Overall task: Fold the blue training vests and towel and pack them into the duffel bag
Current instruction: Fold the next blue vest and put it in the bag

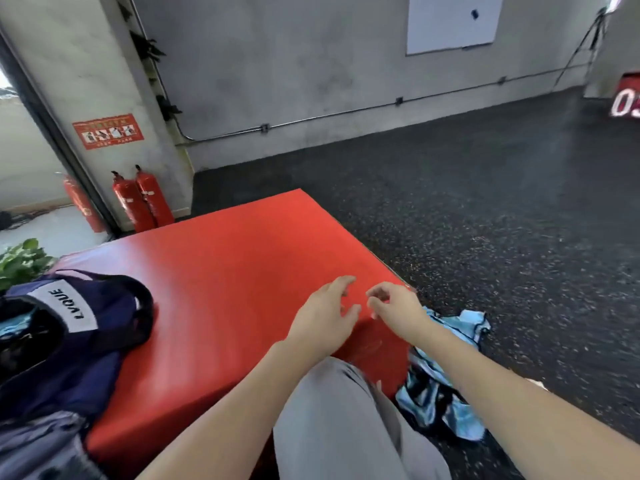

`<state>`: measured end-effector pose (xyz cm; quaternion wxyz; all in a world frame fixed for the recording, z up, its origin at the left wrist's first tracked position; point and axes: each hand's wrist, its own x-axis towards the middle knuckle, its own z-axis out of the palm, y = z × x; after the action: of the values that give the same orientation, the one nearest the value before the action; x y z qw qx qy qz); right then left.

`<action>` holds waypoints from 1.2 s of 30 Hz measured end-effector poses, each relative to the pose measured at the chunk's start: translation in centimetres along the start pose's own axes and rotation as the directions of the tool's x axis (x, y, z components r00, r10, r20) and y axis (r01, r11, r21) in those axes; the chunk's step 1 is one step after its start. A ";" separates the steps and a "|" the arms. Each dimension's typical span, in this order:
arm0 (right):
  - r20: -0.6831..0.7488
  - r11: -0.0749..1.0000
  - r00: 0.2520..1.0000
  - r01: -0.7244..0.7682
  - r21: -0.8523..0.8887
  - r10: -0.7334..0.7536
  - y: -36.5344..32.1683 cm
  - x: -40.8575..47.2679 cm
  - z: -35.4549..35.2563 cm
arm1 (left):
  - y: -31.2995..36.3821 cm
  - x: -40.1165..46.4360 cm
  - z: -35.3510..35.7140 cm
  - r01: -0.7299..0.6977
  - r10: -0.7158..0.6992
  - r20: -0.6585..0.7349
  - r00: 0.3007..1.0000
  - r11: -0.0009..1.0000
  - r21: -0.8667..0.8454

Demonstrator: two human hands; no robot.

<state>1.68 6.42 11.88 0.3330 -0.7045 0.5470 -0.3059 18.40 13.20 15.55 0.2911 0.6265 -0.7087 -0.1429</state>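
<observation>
Light-blue training vests (436, 393), crumpled in a loose heap on the floor (519, 220), against the right side of the red mat (225, 271) and just beside the right forearm; dark trim visible among the folds. Number of garments in the heap not discernible; towel not told apart from the vests. Thin, glossy fabric, judged light, limp and somewhat slippery: no stiffness to hold a shape, likely to slide and unfold unless laid flat. Best taken at a shoulder strap or hem edge, pinched with both hands and shaken out, then spread on the mat for folding.

Left hand (325, 317) and right hand (394, 306) close together above the near right part of the mat, fingers loosely curled and parted, holding nothing, not in contact with the vests.

Duffel bag (69, 334), dark navy with a white label, resting on the left part of the mat, mouth open; a scrap of light blue visible inside, identity uncertain. Grey trouser leg (343, 420) in the foreground between the forearms.

Beyond: two red fire extinguishers (142, 199) by the concrete pillar, a whiteboard (453, 22) on the far wall
</observation>
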 end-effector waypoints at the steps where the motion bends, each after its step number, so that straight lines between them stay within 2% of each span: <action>1: -0.009 1.000 1.000 -0.029 -0.002 0.029 1.7 -0.1 -0.8 | 0.9 0.8 1.5 -0.007 0.006 0.042 0.999 1.000 0.024; 6: -0.030 0.979 0.978 -0.206 -0.003 0.206 9.9 -1.1 -3.7 | 3.3 2.0 10.3 0.031 -0.055 0.252 0.966 0.995 0.097; 10: -0.011 0.940 0.940 -0.341 -0.027 0.341 16.5 -2.1 -4.7 | 3.3 1.9 16.2 0.048 -0.123 0.444 0.887 0.983 0.177; 13: 0.014 0.901 0.901 -0.434 -0.011 0.434 20.7 -2.7 -4.8 | 3.1 2.9 19.0 0.026 -0.132 0.513 0.848 0.977 0.210; 20: 0.087 0.836 0.831 -0.547 -0.047 0.549 27.6 -2.7 -3.1 | 2.3 5.3 25.0 -0.024 -0.128 0.622 0.773 0.973 0.229; 24: 0.102 0.812 0.806 -0.582 -0.038 0.582 30.7 -1.6 -1.5 | 0.7 5.7 27.9 -0.019 -0.177 0.671 0.720 0.962 0.274; 27: 0.135 0.791 0.785 -0.611 0.005 0.605 33.2 -0.2 -0.2 | -0.5 6.6 30.0 -0.023 -0.202 0.670 0.714 0.950 0.311; 31: 0.130 0.748 0.744 -0.663 0.032 0.655 35.9 1.5 1.5 | -1.2 7.9 32.6 0.026 -0.231 0.665 0.711 0.953 0.303; 36: 0.124 0.743 0.744 -0.666 0.066 0.656 36.7 3.6 3.5 | -3.2 8.5 34.4 0.132 -0.314 0.656 0.686 0.941 0.312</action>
<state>-15.60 -3.23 -19.46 0.4816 -0.4597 0.7280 -0.1633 0.25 -1.18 -11.47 -0.0949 0.6384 -0.6953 -0.3162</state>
